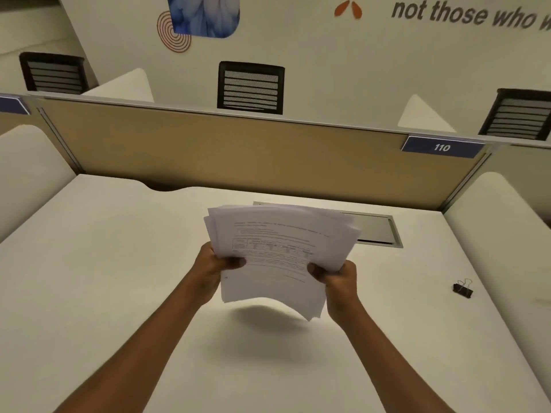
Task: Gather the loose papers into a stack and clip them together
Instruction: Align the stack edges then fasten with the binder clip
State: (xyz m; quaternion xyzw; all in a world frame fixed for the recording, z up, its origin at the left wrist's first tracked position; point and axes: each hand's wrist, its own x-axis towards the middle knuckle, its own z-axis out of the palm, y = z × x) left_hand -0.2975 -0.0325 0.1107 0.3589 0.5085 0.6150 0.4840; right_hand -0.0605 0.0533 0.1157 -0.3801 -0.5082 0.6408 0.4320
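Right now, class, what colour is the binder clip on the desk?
The binder clip is black with silvery wire handles, seen in the head view.

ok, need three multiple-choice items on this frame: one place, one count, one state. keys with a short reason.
1. Where is the binder clip? A on the desk, right of the papers; B clipped on the papers; C in a drawer.
2. How many black chair backs show beyond the partition? A one; B three; C five.
3. The papers are: A flat on the desk; B clipped; C held up by left hand and right hand.
1 A: it lies alone on the desk. 2 B: left, middle, right. 3 C: thumbs on top, shadow beneath.
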